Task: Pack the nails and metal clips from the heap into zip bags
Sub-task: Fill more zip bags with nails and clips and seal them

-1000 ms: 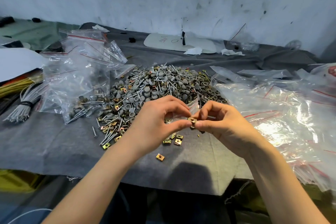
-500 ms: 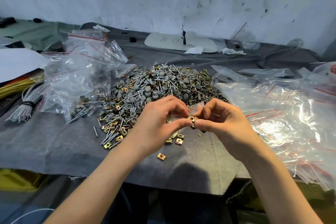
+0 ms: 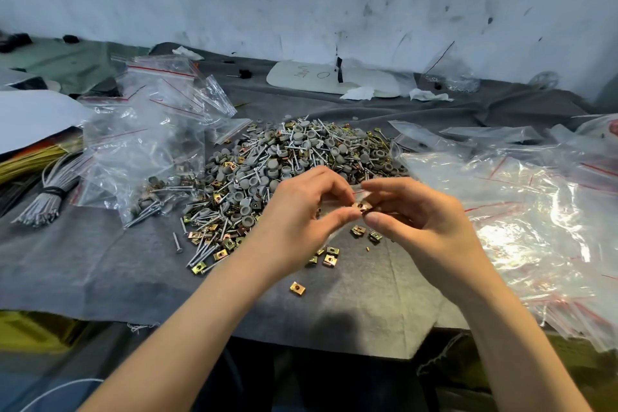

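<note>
Just now a metal clip [image 3: 361,206] is pinched in my right hand [image 3: 422,221], touching the small zip bag [image 3: 331,211] gripped by my left hand [image 3: 298,215], above the near edge of the heap [image 3: 301,157]. Filled bags [image 3: 143,157] lie left on the desk [image 3: 100,264], empty bags [image 3: 535,211] right.

Soft daylight, bag glare, warped edges

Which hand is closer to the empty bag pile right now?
Right. The right hand, pinching a clip, is just left of the empty bag pile; the left hand, pinching a small bag, is farther left, by the heap's near edge.
</note>
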Demonstrator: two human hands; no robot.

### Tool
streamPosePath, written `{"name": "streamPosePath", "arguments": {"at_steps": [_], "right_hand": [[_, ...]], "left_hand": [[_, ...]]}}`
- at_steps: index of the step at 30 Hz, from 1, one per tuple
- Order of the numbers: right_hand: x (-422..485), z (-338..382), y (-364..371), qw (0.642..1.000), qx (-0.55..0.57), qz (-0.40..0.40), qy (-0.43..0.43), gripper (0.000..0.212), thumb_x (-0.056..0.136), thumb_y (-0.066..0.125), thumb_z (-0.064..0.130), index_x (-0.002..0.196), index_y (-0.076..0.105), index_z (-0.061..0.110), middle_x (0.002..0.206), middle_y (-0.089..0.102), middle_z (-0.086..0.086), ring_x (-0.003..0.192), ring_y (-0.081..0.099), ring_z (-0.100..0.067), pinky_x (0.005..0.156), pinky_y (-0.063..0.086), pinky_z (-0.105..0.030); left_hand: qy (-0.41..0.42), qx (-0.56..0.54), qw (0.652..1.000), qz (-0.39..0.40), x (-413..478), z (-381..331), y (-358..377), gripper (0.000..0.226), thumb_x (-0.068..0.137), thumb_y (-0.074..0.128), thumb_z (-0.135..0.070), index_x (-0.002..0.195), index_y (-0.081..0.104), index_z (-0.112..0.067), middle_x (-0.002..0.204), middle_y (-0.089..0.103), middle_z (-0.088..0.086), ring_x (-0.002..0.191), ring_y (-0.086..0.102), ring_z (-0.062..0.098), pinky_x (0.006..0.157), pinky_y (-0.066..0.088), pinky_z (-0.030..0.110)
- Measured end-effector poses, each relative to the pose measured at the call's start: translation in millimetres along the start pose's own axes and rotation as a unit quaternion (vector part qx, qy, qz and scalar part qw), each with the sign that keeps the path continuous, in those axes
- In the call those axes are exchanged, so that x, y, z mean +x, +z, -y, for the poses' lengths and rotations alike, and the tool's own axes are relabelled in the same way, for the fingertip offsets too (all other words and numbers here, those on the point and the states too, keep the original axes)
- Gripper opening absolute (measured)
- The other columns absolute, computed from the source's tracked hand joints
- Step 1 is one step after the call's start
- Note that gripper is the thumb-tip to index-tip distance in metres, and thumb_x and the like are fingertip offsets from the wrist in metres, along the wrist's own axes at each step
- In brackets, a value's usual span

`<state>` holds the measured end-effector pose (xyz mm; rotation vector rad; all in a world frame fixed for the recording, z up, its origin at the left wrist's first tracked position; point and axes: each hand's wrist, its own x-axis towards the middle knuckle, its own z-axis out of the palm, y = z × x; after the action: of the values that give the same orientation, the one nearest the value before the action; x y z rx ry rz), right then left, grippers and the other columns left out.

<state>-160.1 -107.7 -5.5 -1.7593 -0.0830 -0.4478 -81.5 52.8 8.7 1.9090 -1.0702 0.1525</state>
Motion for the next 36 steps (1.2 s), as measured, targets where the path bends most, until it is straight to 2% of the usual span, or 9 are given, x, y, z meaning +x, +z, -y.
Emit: {"name": "streamPosePath", "arguments": {"at_steps": [3,6,8,13,18,24,26,31,36], "right_hand": [[4.1,4.7,-4.2,0.998,-0.056,0.028,0.011,0.02,0.076,0.072,0.013,0.093,0.072,0.023,0.086,0.074,0.0,0.077,0.069,-0.015,0.069,0.056,-0.025],[6.9,7.2,-6.6,0.996,-0.075,0.047,0.011,0.02,0.073,0.07,0.024,0.092,0.073,0.02,0.085,0.074,-0.006,0.079,0.069,-0.027,0.075,0.058,-0.045],[8.7,7.9,-9.4,0.995,-0.077,0.067,0.006,0.024,0.073,0.07,0.025,0.096,0.073,0.018,0.089,0.074,-0.008,0.082,0.069,-0.031,0.076,0.056,-0.052],[12.9,6.9,-12.5,0.988,-0.113,0.102,-0.016,0.016,0.075,0.07,0.025,0.089,0.071,0.019,0.082,0.071,-0.008,0.077,0.067,-0.03,0.073,0.056,-0.05],[15.5,2.6,-15.0,0.986,-0.12,0.111,-0.024,0.014,0.074,0.071,0.031,0.083,0.07,0.02,0.078,0.071,-0.004,0.072,0.067,-0.021,0.069,0.057,-0.044],[13.0,-6.4,-14.4,0.987,-0.114,0.097,-0.06,0.011,0.076,0.074,0.025,0.082,0.068,0.017,0.078,0.068,-0.005,0.073,0.065,-0.029,0.066,0.055,-0.055],[11.1,-7.1,-15.0,0.985,-0.119,0.107,-0.067,0.009,0.077,0.073,0.023,0.082,0.068,0.017,0.078,0.067,-0.006,0.072,0.065,-0.028,0.066,0.055,-0.052],[7.0,-4.3,-19.2,0.984,-0.035,0.177,0.007,0.013,0.075,0.075,0.017,0.082,0.068,0.009,0.076,0.069,0.0,0.065,0.06,-0.011,0.06,0.049,-0.023],[12.3,-2.0,-24.1,0.975,-0.049,0.217,0.025,0.01,0.076,0.075,0.02,0.082,0.07,0.013,0.075,0.067,-0.007,0.068,0.062,-0.016,0.064,0.05,-0.025]], "left_hand": [[-0.004,-0.004,1.0,-0.001,0.2,1.3,-3.9,0.013,0.08,0.075,-0.013,0.089,0.068,-0.007,0.096,0.065,0.003,0.089,0.063,0.013,0.085,0.051,0.03],[0.003,0.007,1.0,0.018,0.5,1.0,-4.6,0.014,0.081,0.075,-0.014,0.09,0.067,-0.008,0.096,0.066,0.003,0.091,0.063,0.015,0.086,0.051,0.037],[0.007,0.011,0.999,0.03,0.6,1.3,-6.1,0.014,0.081,0.075,-0.014,0.091,0.067,-0.008,0.097,0.066,0.004,0.092,0.063,0.016,0.087,0.052,0.038],[0.023,0.039,0.998,0.049,1.1,3.3,-9.7,0.015,0.081,0.075,-0.018,0.091,0.068,-0.01,0.097,0.065,0.0,0.088,0.062,0.009,0.084,0.05,0.027],[0.056,0.085,0.993,0.065,2.1,3.3,-10.0,0.019,0.083,0.072,-0.022,0.097,0.072,-0.008,0.101,0.065,0.002,0.09,0.06,0.009,0.084,0.045,0.014],[0.089,0.091,0.99,0.059,1.7,7.2,-6.5,0.015,0.084,0.072,-0.016,0.09,0.069,-0.002,0.092,0.064,0.004,0.082,0.059,0.01,0.078,0.048,0.02],[0.087,0.072,0.992,0.064,-0.5,8.3,-6.3,0.015,0.083,0.073,-0.015,0.089,0.069,-0.002,0.09,0.064,0.005,0.081,0.06,0.011,0.077,0.05,0.021],[0.117,0.057,0.982,0.133,-1.1,10.5,-12.8,0.015,0.083,0.072,-0.013,0.086,0.069,0.002,0.09,0.065,0.01,0.08,0.064,0.02,0.073,0.052,0.031],[0.146,0.075,0.973,0.164,0.2,10.3,-14.8,0.014,0.086,0.069,-0.01,0.091,0.069,0.003,0.094,0.065,0.011,0.082,0.064,0.022,0.076,0.05,0.028]]}}
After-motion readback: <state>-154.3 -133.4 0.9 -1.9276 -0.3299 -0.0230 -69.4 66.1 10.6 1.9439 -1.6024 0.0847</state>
